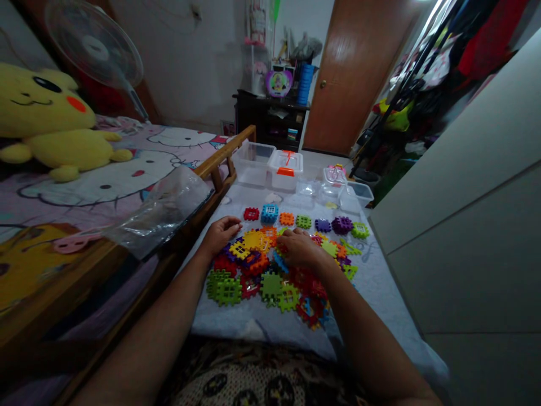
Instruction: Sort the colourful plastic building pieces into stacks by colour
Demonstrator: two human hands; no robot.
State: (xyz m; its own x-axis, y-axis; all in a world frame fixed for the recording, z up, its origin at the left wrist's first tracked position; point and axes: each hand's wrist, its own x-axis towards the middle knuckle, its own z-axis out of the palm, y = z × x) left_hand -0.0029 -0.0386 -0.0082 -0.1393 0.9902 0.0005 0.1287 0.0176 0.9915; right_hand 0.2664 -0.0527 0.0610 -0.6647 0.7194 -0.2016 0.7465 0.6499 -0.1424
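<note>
A heap of colourful plastic interlocking blocks (270, 286) with notched edges lies on the cloth-covered table. My right hand (301, 248) is over the upper middle of the heap, its fingers curled down among the pieces; what they grip is hidden. Close to a lime piece (282, 231) and a blue piece (279, 261) are its fingertips. At the heap's upper left, my left hand (221, 233) rests loosely bent, thumb and fingers a little apart, with nothing visible in it. Beyond both hands runs a row of pieces: red (251, 213), blue stacked (269, 213), orange (286, 219), green (303, 221) and purple (342, 225).
Clear plastic boxes (253, 163) stand at the table's far end, one with an orange-handled lid (287, 161). A wooden bed rail (211, 163) borders the left side, with a plastic bag (163, 211) over it. A white cabinet (460, 186) stands close on the right.
</note>
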